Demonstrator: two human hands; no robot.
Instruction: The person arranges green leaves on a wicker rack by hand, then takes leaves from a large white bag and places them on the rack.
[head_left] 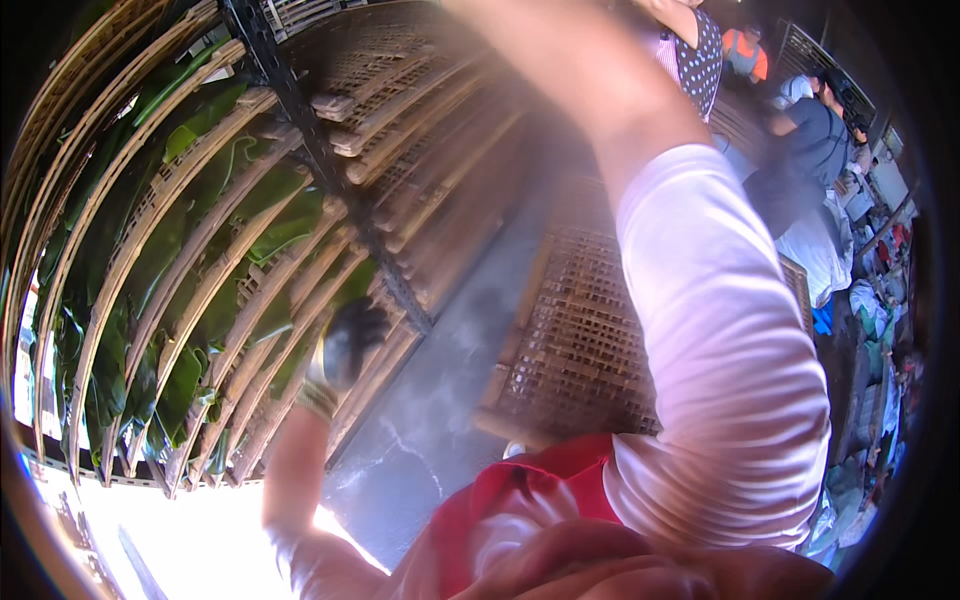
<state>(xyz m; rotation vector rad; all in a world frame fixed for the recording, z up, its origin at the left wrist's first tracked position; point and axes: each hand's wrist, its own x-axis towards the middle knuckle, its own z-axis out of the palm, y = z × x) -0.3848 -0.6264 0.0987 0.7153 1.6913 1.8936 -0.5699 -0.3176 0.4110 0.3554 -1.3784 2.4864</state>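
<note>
My left hand (350, 345), in a dark glove with a pale knit cuff, is at the lower front edges of the stacked bamboo trays (215, 300). Its fingers are smeared, so I cannot make out whether they grip an edge. Broad green leaves (185, 385) lie between the slatted trays. My right arm (690, 250), in a white sleeve, reaches up across the view. Its hand is beyond the top edge. Under that arm is a woven bamboo tray (575, 330) with an open lattice.
A dark upright post (310, 140) of the rack runs down in front of the trays. Grey concrete floor (430, 380) shows between rack and lattice tray. Several people, one in dark clothes (815, 140), are at the upper right. Piled bags (870, 310) line the right side.
</note>
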